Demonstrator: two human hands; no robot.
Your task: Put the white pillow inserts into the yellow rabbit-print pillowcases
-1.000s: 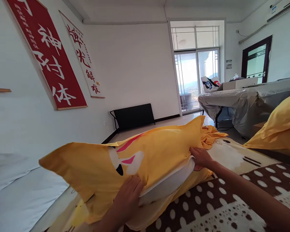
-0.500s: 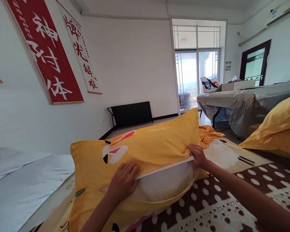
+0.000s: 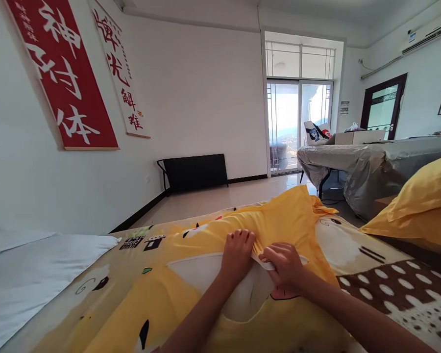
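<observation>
A yellow pillowcase (image 3: 279, 218) with a printed cartoon pattern lies in front of me on the bed. Through its opening shows a white pillow (image 3: 242, 299) inside. My left hand (image 3: 238, 252) grips the upper edge of the opening, fingers curled over the yellow cloth. Close to its right, my right hand (image 3: 284, 267) is closed on the same white-trimmed edge, bunching the fabric between the two hands. The pillowcase's far right corner stands up a little. What the fingertips press on inside is hidden.
A patterned blanket (image 3: 400, 284) covers the bed. White bedding (image 3: 40, 274) lies at the left, and another yellow pillow (image 3: 422, 201) at the right. Beyond are a black folded frame (image 3: 194, 172), a plastic-covered table (image 3: 338, 157) and glass doors (image 3: 282, 122).
The raised pillow has come down flatter on the bed. My left hand has moved right and my right hand left and lower, so they are now close together on the opening's edge.
</observation>
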